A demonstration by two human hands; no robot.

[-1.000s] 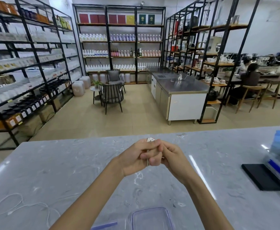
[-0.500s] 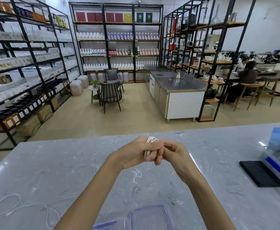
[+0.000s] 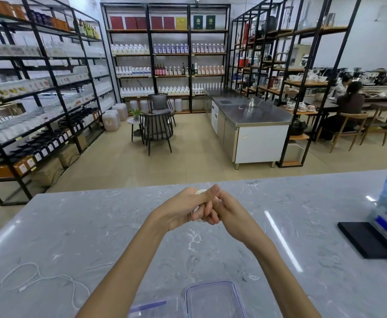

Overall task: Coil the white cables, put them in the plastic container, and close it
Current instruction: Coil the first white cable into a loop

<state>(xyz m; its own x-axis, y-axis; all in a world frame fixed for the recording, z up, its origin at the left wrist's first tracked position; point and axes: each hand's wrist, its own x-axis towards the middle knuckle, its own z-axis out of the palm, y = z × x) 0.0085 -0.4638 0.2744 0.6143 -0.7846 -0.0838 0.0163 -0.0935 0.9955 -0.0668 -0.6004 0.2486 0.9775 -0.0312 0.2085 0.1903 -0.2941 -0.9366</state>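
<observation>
A white coil (image 3: 199, 192) is clamped between both hands, left (image 3: 183, 210) and right (image 3: 230, 214), above mid-surface (image 3: 96, 226), so loops are kept tight. The box (image 3: 213, 299) is set open at the near edge, a loose cable (image 3: 36, 281) near the left.

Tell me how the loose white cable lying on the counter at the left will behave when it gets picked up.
The loose white cable is thin and sprawls in slack curves on the marble counter, so it will probably droop limply and trail. It looks light, so it should lift easily. Like the coil pinched between the left hand and the right hand, it may spring open unless held.
</observation>
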